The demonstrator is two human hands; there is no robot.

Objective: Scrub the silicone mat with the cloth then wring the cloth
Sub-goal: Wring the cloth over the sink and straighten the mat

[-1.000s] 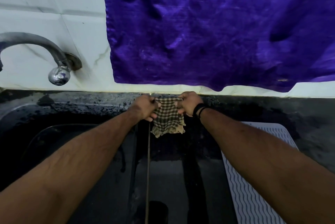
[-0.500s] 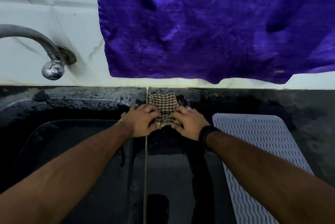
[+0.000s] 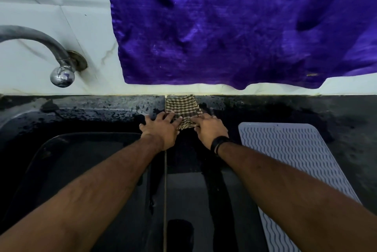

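Checked cloth [image 3: 183, 108] flat, both hands pressing

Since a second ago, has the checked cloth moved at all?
Yes. The checked cloth was held up, hanging between both hands; it now lies spread on the counter, its far edge against the wall tiles.

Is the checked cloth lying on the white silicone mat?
No, the checked cloth lies on the dark counter, left of the silicone mat.
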